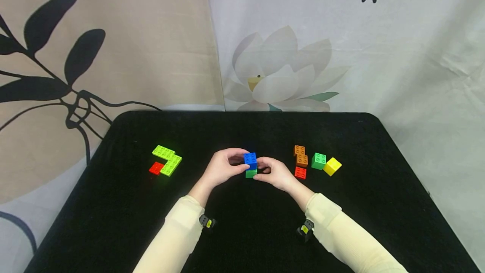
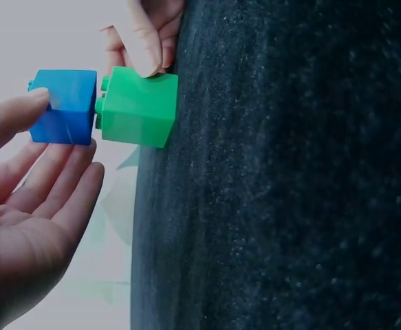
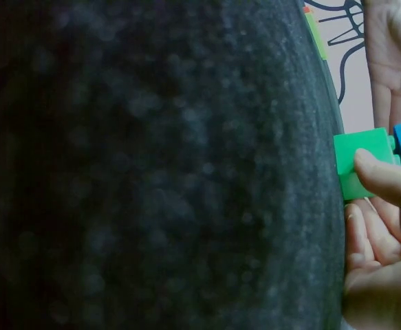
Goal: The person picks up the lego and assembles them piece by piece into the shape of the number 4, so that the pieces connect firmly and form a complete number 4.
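Note:
My left hand pinches a blue brick between thumb and fingers, above a green brick at the middle of the table. The right hand grips that green brick from the right side, its thumb on the near face. In the left wrist view the blue brick lines up with the studs of the green brick, and a narrow gap shows between their bodies. The green brick's base is right at the black table surface.
On the left lie two joined lime plates and a red brick. To the right are orange-brown bricks, a red brick, a second green brick and a yellow brick. A printed curtain hangs behind the black table.

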Demonstrator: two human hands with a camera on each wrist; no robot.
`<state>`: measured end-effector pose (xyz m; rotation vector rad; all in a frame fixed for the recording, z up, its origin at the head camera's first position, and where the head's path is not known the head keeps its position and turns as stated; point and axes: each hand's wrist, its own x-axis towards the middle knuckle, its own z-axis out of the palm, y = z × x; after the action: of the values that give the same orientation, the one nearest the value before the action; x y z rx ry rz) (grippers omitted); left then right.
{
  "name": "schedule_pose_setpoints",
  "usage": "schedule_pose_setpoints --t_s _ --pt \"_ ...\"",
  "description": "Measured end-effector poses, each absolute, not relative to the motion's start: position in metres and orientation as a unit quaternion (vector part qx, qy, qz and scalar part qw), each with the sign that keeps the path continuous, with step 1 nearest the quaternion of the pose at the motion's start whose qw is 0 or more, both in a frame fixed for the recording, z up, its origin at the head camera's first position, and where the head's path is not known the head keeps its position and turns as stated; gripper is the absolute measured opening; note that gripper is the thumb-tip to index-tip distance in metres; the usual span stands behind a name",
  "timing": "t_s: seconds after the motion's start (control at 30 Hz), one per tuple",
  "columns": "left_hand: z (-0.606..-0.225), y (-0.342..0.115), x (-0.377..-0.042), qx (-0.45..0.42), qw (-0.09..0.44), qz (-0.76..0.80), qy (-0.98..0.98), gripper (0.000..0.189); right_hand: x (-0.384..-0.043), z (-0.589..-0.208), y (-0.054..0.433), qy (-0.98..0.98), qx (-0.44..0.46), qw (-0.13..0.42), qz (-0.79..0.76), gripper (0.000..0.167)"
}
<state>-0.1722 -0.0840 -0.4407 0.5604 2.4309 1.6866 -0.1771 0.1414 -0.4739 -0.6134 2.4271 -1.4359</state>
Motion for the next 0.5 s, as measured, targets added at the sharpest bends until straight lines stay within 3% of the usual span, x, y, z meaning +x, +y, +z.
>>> schedule_pose_setpoints --t_s 0.5 --pt "-0.4439 -0.0842 -0.1777 0.2 0.079 0.555 0.804 0.037 -0.1776 -0.4745 0.1415 0.833 -0.217 0.118 -0.495 0.036"
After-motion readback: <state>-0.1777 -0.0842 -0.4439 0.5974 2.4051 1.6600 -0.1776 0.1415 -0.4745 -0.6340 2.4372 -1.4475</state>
